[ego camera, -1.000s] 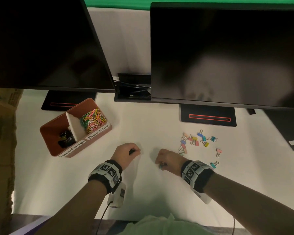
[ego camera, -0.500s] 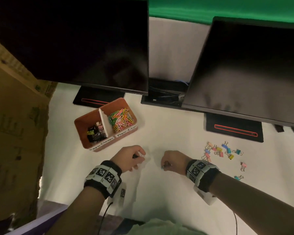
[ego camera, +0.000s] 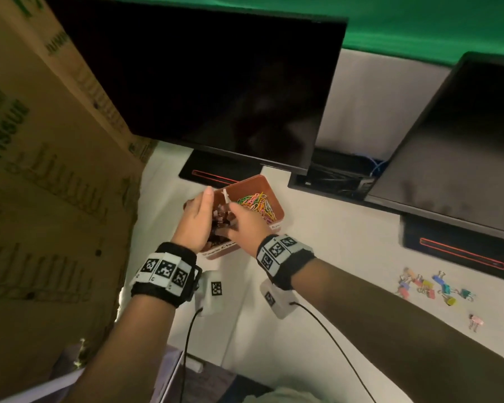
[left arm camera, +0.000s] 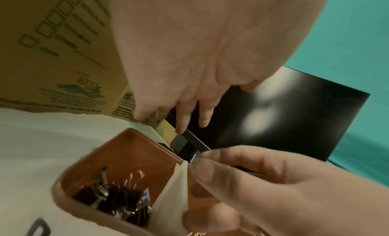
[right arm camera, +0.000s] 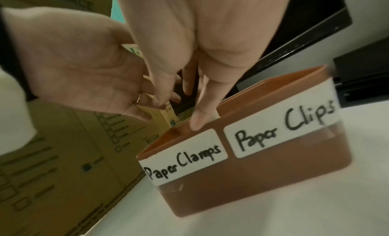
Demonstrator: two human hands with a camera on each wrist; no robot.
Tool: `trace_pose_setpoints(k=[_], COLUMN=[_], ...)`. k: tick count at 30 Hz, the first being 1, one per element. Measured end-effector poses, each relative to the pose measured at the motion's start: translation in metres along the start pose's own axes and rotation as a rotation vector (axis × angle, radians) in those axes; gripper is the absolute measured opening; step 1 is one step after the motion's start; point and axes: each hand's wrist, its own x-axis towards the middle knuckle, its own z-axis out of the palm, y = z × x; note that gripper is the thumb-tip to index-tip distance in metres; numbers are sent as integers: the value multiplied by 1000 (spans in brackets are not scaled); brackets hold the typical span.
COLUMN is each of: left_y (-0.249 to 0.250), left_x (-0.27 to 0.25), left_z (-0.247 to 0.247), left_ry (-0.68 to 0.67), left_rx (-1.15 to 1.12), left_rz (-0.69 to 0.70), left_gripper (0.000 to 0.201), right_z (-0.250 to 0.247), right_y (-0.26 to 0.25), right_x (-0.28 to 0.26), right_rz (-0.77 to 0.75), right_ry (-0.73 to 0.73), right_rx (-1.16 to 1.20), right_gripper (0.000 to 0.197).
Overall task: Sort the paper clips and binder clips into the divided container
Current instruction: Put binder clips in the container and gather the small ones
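The brown divided container (ego camera: 253, 179) stands under the left monitor, labelled "Paper Clamps" and "Paper Clips" (right arm camera: 252, 181). Dark binder clips (left arm camera: 113, 194) fill its left compartment, and coloured paper clips (ego camera: 258, 203) fill the right one. A white divider (left arm camera: 174, 189) splits them. My left hand (ego camera: 197, 222) hovers over the left compartment with straight fingers (left arm camera: 181, 123) and nothing in it. My right hand (ego camera: 242, 228) hangs beside it above the divider, its fingers (right arm camera: 197, 121) pointing down near the front rim, holding nothing I can see. Several loose coloured binder clips (ego camera: 428, 286) lie on the table at the right.
A large cardboard box (ego camera: 41, 199) stands close to the container's left. Two dark monitors (ego camera: 216, 97) (ego camera: 463, 170) overhang the back of the white table, with their black bases (ego camera: 460, 254) below. A single pink binder clip (ego camera: 474, 321) lies apart at the right.
Both hands rose from the middle of the table, where they pinched small clips, to the container. Their fingers are now spread over the left compartment. The head view swung left.
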Motion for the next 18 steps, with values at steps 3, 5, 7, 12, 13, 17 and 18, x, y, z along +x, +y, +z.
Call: trace_pose_setpoints(k=[3,5,7,12,13,17,18], left_y=[-5,-6,-5,-7,-6,-7,-8], left_x=[-2,-4,-5,-4,-6,-19,-24], left_z=[6,19,41,121,141,217,235], left_ry=[-58,-65,-100,-355,-392,-571,-620], left_rx=[-41,-61,-50,171,227,361,392], left_rz=[46,73,80,213,239,287,291], left_gripper=[40,43,38,18,20,47,56], right_z=[-16,-31,-48,-91,-99,-125,-131], right_y=[23,50,84,175,191,237,246], right_x=[-25,-50,-81,-170,-187,-243,-254], right_rz=[-23,-38,-12,267,332,534,570], right_ry=[6,11,24,65,91,224,256], right_rx=[93,81,14,-182,-204,-202,-206], right_gripper=[34,27,21,25,27,36,44])
